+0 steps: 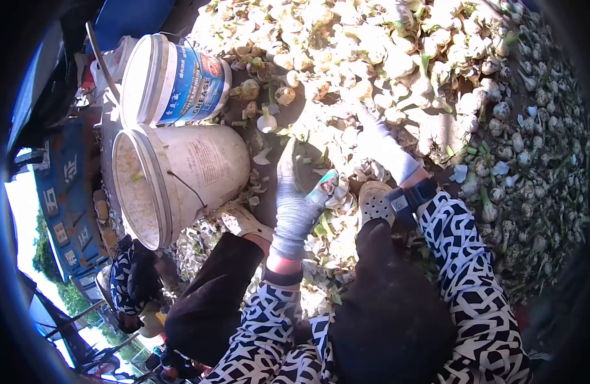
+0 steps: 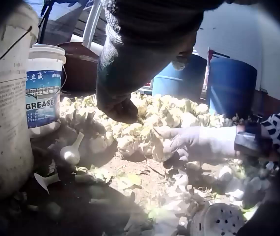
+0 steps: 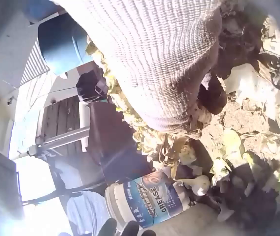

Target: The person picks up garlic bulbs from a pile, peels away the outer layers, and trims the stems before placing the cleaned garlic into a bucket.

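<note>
My left hand (image 1: 295, 208), in a grey knit glove with a green-stained thumb, is held over scattered garlic skins and stalk pieces. Its fingers stretch forward, the thumb stands apart, and nothing shows between them. At the near edge of the heap of garlic (image 1: 397, 57), my right hand (image 1: 386, 147) reaches down in a pale glove. In the left wrist view the fingers of that right hand (image 2: 181, 142) close around a garlic bulb (image 2: 160, 148); glare washes out its fingertips in the head view. A single white bulb with a short stem (image 1: 266, 122) lies ahead of my left hand.
To the left, a white bucket (image 1: 211, 157) lies with its mouth sideways in the head view, beside a blue-labelled grease bucket (image 1: 195, 83). More garlic (image 1: 532, 160) spreads along the right. My clog (image 1: 375, 200) is between the hands. Blue barrels (image 2: 232, 88) stand behind the heap.
</note>
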`<action>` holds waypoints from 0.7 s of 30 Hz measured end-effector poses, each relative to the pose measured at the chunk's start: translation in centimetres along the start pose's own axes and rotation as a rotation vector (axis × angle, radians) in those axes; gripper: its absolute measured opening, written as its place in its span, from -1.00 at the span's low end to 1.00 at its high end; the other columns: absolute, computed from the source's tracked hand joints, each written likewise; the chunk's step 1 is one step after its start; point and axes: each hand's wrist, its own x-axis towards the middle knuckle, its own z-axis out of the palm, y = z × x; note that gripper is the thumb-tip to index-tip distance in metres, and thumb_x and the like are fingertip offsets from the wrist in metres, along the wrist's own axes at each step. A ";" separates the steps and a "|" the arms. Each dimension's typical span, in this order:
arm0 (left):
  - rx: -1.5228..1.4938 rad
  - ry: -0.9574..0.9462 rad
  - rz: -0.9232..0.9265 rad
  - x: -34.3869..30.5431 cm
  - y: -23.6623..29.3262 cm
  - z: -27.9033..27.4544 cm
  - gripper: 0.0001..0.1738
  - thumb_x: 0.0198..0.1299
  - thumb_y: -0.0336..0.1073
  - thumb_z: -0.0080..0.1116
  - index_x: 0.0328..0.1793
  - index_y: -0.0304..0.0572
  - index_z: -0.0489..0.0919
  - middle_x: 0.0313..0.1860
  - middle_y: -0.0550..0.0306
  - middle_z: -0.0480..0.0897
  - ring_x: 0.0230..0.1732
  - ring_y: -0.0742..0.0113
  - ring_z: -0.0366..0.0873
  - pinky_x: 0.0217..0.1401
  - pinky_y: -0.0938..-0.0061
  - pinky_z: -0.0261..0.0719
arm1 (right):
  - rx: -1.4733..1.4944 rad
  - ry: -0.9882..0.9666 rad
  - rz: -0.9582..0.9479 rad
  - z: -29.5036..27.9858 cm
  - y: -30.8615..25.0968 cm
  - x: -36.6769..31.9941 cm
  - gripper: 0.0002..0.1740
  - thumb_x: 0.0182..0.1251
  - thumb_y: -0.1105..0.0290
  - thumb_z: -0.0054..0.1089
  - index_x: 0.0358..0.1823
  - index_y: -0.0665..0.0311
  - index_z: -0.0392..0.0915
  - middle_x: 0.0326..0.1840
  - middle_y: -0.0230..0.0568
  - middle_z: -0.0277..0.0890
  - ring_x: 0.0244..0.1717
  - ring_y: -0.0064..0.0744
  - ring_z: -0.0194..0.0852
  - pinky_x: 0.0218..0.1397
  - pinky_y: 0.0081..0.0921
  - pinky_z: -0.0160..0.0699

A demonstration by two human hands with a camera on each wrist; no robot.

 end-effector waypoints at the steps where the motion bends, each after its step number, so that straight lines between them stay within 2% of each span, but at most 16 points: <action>1: -0.085 -0.067 -0.020 0.0 -0.4 1.7 -0.12 0.01 -0.52 0.33 0.46 -0.24 0.13 0.30 -0.03 0.33 0.25 0.30 0.35 0.26 0.44 0.40 | 0.439 0.015 0.291 0.6 -2.6 -2.3 -0.48 0.27 0.52 0.09 0.25 0.47 0.24 -0.06 -0.16 0.57 -0.25 -0.46 0.56 -0.30 -0.50 0.61; 3: -0.025 0.002 0.018 0.5 -1.7 4.0 -0.13 -0.03 -0.27 0.38 0.39 -0.41 0.21 0.22 -0.21 0.40 0.22 0.03 0.42 0.30 0.27 0.35 | 0.741 -0.024 0.136 2.1 -2.5 -5.2 -0.46 0.33 0.48 0.08 0.29 0.52 0.19 -0.04 -0.18 0.57 -0.16 -0.51 0.56 -0.07 -0.56 0.59; 5: 0.048 -0.010 0.022 -0.3 -1.0 4.3 -0.19 -0.01 -0.25 0.37 0.35 -0.43 0.26 0.17 -0.22 0.46 0.21 0.05 0.44 0.28 0.29 0.37 | 0.634 0.017 0.080 3.3 -3.8 -7.4 -0.50 0.36 0.46 0.07 0.26 0.51 0.22 -0.02 -0.22 0.57 -0.10 -0.52 0.55 0.07 -0.59 0.52; 6: -0.066 -0.050 0.013 -0.4 -1.1 4.4 -0.22 0.07 -0.52 0.27 0.42 -0.35 0.17 0.22 -0.08 0.43 0.22 0.25 0.43 0.25 0.41 0.44 | 0.585 0.079 0.088 3.4 -5.1 -8.5 -0.55 0.35 0.33 0.12 0.16 0.47 0.36 -0.04 -0.18 0.59 -0.09 -0.51 0.56 0.04 -0.58 0.54; 7: -0.065 -0.054 0.018 -0.4 -0.6 4.2 -0.22 0.07 -0.52 0.27 0.42 -0.35 0.17 0.22 -0.08 0.43 0.22 0.25 0.43 0.25 0.41 0.44 | 0.587 0.083 0.084 2.3 -5.9 -8.3 -0.55 0.35 0.33 0.12 0.16 0.47 0.36 -0.04 -0.18 0.59 -0.09 -0.51 0.56 0.04 -0.58 0.54; 9: 0.014 -0.115 0.087 0.1 1.2 3.1 -0.21 0.08 -0.50 0.28 0.42 -0.37 0.16 0.26 -0.13 0.42 0.24 0.22 0.43 0.26 0.39 0.43 | -0.066 -0.091 -0.134 -0.3 -7.2 -7.3 -0.58 0.30 0.21 0.19 0.02 0.41 0.51 -0.12 -0.13 0.62 -0.12 -0.47 0.58 0.00 -0.53 0.55; 10: 0.121 -0.182 0.142 0.4 2.2 2.5 -0.18 0.04 -0.50 0.29 0.43 -0.37 0.14 0.30 -0.17 0.39 0.29 0.18 0.40 0.28 0.36 0.41 | -0.063 -0.036 -0.180 -0.4 -7.7 -7.3 -0.63 0.25 0.15 0.24 -0.10 0.32 0.60 -0.22 -0.09 0.64 -0.18 -0.46 0.59 -0.05 -0.50 0.56; 11: 0.157 -0.223 0.128 0.4 3.0 2.2 -0.15 0.01 -0.50 0.31 0.44 -0.36 0.14 0.29 -0.19 0.40 0.29 0.15 0.40 0.31 0.35 0.39 | -0.211 0.008 -0.283 -0.4 -7.8 -6.9 -0.73 0.25 0.23 0.22 -0.20 0.29 0.63 -0.38 -0.09 0.62 -0.34 -0.40 0.57 -0.19 -0.46 0.55; 13: 0.177 -0.294 0.013 0.2 3.8 1.9 -0.12 -0.02 -0.51 0.31 0.45 -0.34 0.13 0.31 -0.19 0.37 0.32 0.12 0.37 0.34 0.34 0.34 | -0.437 -0.010 -0.199 -0.4 -8.2 -6.5 -0.80 0.25 0.31 0.20 -0.35 0.33 0.61 -0.51 -0.05 0.54 -0.49 -0.36 0.49 -0.35 -0.41 0.47; 17: 0.029 -0.220 0.056 -0.2 2.7 2.3 -0.10 -0.01 -0.47 0.33 0.46 -0.35 0.11 0.35 -0.18 0.33 0.36 0.13 0.31 0.36 0.32 0.31 | -0.214 -0.042 -0.186 -0.3 -7.5 -6.8 -0.82 0.24 0.41 0.17 -0.44 0.38 0.54 -0.60 -0.04 0.45 -0.59 -0.35 0.36 -0.44 -0.39 0.37; 19: -0.241 -0.239 -0.091 -0.3 2.7 2.3 -0.07 0.01 -0.38 0.37 0.48 -0.34 0.09 0.40 -0.12 0.27 0.39 0.16 0.25 0.37 0.32 0.29 | -0.238 -0.018 -0.284 -0.4 -7.8 -7.6 -0.81 0.24 0.44 0.15 -0.50 0.39 0.47 -0.62 -0.07 0.42 -0.61 -0.42 0.25 -0.47 -0.41 0.34; 20: -0.407 -0.259 -0.227 0.0 4.7 1.8 -0.06 0.02 -0.33 0.39 0.48 -0.32 0.09 0.42 -0.06 0.23 0.40 0.20 0.23 0.37 0.34 0.29 | -0.112 -0.033 -0.242 -0.4 -7.3 -7.9 -0.80 0.25 0.45 0.14 -0.52 0.38 0.46 -0.66 -0.12 0.34 -0.60 -0.51 0.17 -0.49 -0.43 0.31; 21: -0.438 -0.271 -0.175 -0.1 3.2 1.6 -0.05 -0.01 -0.34 0.41 0.48 -0.30 0.11 0.40 -0.04 0.27 0.33 0.22 0.31 0.28 0.39 0.38 | -0.109 -0.032 -0.239 -0.5 -7.0 -8.0 -0.80 0.25 0.45 0.14 -0.52 0.38 0.46 -0.66 -0.12 0.34 -0.60 -0.51 0.17 -0.49 -0.43 0.31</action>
